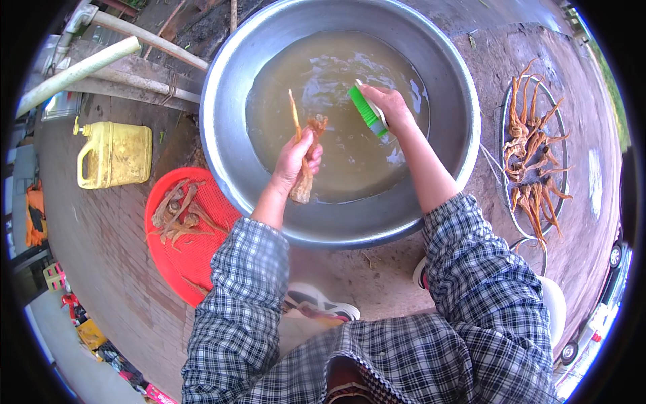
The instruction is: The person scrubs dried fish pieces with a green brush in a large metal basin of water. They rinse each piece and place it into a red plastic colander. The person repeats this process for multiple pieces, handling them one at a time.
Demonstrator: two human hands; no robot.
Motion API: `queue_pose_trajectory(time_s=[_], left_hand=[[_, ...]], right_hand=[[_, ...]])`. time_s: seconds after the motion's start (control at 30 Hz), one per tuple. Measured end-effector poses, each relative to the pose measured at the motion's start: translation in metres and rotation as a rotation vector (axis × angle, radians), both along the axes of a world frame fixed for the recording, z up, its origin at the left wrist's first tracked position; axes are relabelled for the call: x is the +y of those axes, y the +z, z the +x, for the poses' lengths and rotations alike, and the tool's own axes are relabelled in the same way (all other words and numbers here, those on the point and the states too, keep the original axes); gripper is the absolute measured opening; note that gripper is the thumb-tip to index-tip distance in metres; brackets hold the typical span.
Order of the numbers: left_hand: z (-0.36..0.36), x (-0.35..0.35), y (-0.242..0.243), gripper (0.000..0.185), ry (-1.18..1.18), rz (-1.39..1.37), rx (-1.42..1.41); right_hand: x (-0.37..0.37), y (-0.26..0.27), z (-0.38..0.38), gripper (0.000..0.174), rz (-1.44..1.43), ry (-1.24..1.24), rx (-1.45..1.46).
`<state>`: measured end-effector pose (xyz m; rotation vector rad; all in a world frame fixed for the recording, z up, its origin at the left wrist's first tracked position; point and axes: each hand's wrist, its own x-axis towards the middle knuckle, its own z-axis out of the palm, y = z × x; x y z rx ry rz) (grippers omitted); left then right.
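My left hand (299, 159) is closed around a brown forked root (302, 187), whose thin pale tip points away from me above the murky water (333, 151). In my right hand (391, 108) is a scrub brush (369, 111) with green bristles and a white back, its bristles facing left towards the root. Both hands are over a large round metal basin (353, 227). Part of the root is hidden by my left fingers.
A red plastic sieve (189, 267) with several darker roots stands left of the basin, near a yellow jug (126, 154). White pipes (146, 38) reach the basin's upper left. Right, several orange-brown roots (530, 141) lie on a round rack (504, 126).
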<state>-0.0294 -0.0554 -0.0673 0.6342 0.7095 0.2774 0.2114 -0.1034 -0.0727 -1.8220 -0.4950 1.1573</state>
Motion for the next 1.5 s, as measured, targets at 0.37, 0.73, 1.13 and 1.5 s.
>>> queue_pose_trajectory(time_s=[0.37,0.73,1.13,1.5], left_hand=[[0.004,-0.013,0.008,0.024,-0.031,0.220,0.204],[-0.007,-0.008,0.006,0.028,-0.036,0.156,0.159],[-0.011,0.005,0.012,0.044,-0.117,0.053,-0.239],[-0.005,0.000,0.011,0.030,-0.053,0.121,-0.034]], right_hand=[[0.034,0.019,-0.051,0.045,-0.238,0.266,-0.417],[0.021,0.081,-0.090,0.044,-0.012,0.254,-0.303],[0.004,0.046,-0.028,0.047,0.042,-0.015,0.076],[0.018,0.082,-0.096,0.050,0.065,0.292,-0.647]])
